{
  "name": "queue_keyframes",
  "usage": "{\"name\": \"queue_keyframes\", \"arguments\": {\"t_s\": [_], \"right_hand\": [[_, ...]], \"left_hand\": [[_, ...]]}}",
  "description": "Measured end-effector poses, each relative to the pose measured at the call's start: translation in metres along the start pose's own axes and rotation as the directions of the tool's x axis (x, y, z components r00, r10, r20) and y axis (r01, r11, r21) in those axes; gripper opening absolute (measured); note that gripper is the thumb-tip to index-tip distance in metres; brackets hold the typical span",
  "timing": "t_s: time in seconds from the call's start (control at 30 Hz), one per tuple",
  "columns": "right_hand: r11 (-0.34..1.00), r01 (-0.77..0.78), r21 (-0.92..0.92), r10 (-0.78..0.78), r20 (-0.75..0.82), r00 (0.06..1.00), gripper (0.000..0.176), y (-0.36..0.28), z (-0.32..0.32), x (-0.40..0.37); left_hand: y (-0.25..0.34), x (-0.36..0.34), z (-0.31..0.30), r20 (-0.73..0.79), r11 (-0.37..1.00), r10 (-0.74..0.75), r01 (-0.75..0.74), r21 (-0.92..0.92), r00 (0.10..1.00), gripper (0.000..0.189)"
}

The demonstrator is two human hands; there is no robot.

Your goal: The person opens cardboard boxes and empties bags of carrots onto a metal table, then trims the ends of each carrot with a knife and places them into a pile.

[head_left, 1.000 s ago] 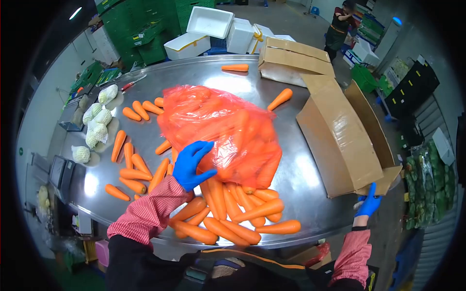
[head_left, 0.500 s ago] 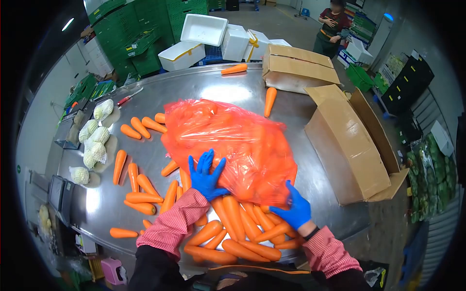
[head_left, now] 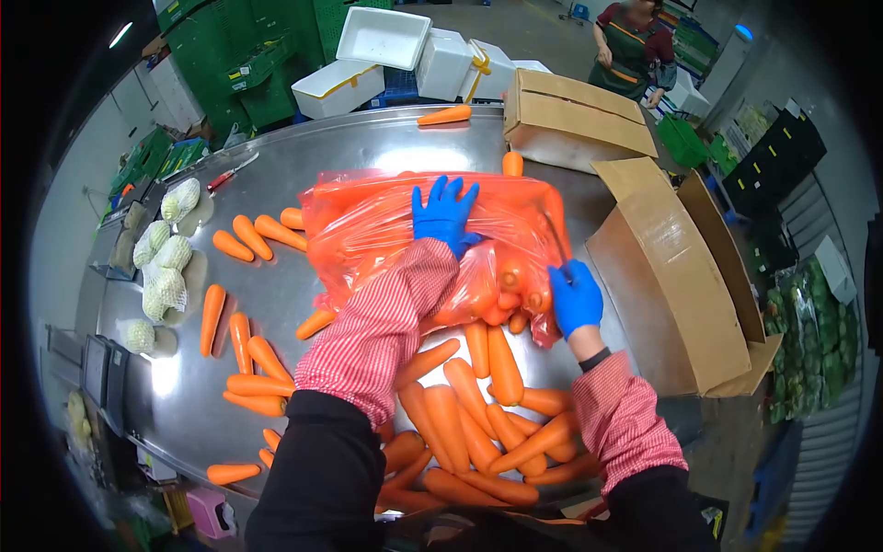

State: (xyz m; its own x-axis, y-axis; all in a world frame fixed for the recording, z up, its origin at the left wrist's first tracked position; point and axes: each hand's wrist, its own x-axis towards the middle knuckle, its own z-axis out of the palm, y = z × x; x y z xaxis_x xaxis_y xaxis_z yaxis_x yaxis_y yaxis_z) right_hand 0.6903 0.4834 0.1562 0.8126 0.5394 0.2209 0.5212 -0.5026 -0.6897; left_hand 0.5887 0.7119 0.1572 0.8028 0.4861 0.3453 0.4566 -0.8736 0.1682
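A red plastic bag [head_left: 368,230] of carrots lies across the middle of the steel table. My left hand [head_left: 445,217], in a blue glove, is flat on top of the bag with its fingers spread. At the bag's right edge, my gloved right hand [head_left: 577,299] has its fingers curled around the plastic. Carrot ends show through the bag's near side, by its open, crumpled edge. Loose carrots [head_left: 478,432] are heaped between my forearms, just below the bag.
More carrots [head_left: 244,336] lie left of the bag. White net-wrapped produce [head_left: 166,276] and a red-handled knife [head_left: 232,173] rest on the table's left side. Cardboard boxes [head_left: 662,267] stand at the right. Foam boxes [head_left: 382,39] sit beyond the far edge. A person [head_left: 635,46] stands behind.
My left hand has moved up and right onto the bag's top. My right hand has risen along its edge. The bag's near side has shifted away, exposing more carrots.
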Motion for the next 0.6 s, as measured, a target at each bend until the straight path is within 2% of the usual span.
{"name": "queue_keyframes", "arguments": {"t_s": [0.03, 0.1, 0.13, 0.17, 0.23, 0.27, 0.3, 0.33, 0.37, 0.4, 0.47, 0.5, 0.6], "right_hand": [[1.0, 0.002, 0.019, -0.001, -0.022, 1.0, 0.03, 0.007, -0.001, 0.008], [0.995, -0.069, 0.076, 0.068, 0.025, 0.997, 0.028, 0.02, -0.007, 0.002], [0.989, -0.108, 0.104, 0.104, 0.048, 0.993, 0.027, 0.028, -0.008, -0.004], [0.993, -0.109, 0.054, 0.105, 0.067, 0.992, 0.027, 0.035, -0.008, -0.012], [0.991, -0.126, 0.042, 0.121, 0.094, 0.988, 0.027, 0.043, -0.013, -0.026], [0.991, -0.132, 0.037, 0.128, 0.105, 0.986, 0.027, 0.046, -0.016, -0.032], [0.964, -0.201, 0.176, 0.179, 0.132, 0.975, 0.027, 0.066, -0.007, -0.033], [0.941, -0.241, 0.238, 0.212, 0.144, 0.967, 0.027, 0.07, -0.004, -0.034], [0.913, -0.279, 0.298, 0.241, 0.157, 0.958, 0.027, 0.07, -0.003, -0.035], [0.88, -0.313, 0.357, 0.268, 0.171, 0.948, 0.027, 0.07, -0.003, -0.036], [0.955, -0.23, 0.185, 0.195, 0.19, 0.962, 0.028, 0.066, -0.004, -0.039], [0.979, -0.179, 0.099, 0.158, 0.196, 0.968, 0.029, 0.062, -0.006, -0.04], [0.996, 0.048, -0.075, -0.036, 0.161, 0.986, 0.039, 0.046, -0.015, -0.052]], "left_hand": [[-0.001, -0.001, 0.001, -0.026, 0.999, 0.028, -0.028, -0.016, 0.999, 0.074], [0.006, -0.036, -0.016, -0.222, 0.969, 0.244, -0.246, 0.023, 0.944, 0.042], [0.005, -0.057, -0.012, -0.148, 0.96, 0.26, -0.272, -0.07, 0.954, 0.033], [0.004, -0.082, -0.006, -0.072, 0.944, 0.277, -0.285, -0.168, 0.958, 0.025], [0.008, -0.129, -0.007, -0.124, 0.93, 0.107, -0.143, -0.337, 0.987, 0.02], [0.006, -0.141, -0.01, -0.093, 0.907, 0.071, -0.103, -0.408, 0.993, 0.022], [0.005, -0.152, -0.013, -0.058, 0.877, 0.036, -0.059, -0.476, 0.998, 0.024], [0.006, -0.157, -0.018, -0.02, 0.84, 0.002, -0.013, -0.542, 1.0, 0.027], [0.02, -0.154, -0.041, -0.012, 0.892, 0.027, -0.03, -0.451, 1.0, 0.044], [0.02, -0.152, -0.042, -0.041, 0.944, 0.095, -0.104, -0.313, 0.995, 0.05], [0.017, -0.145, -0.037, -0.08, 0.97, 0.241, -0.243, -0.012, 0.967, 0.064], [0.01, -0.147, -0.024, -0.017, 0.971, 0.237, -0.237, -0.008, 0.971, 0.071], [0.006, -0.152, -0.017, 0.031, 0.984, 0.178, -0.179, 0.011, 0.984, 0.064]]}}
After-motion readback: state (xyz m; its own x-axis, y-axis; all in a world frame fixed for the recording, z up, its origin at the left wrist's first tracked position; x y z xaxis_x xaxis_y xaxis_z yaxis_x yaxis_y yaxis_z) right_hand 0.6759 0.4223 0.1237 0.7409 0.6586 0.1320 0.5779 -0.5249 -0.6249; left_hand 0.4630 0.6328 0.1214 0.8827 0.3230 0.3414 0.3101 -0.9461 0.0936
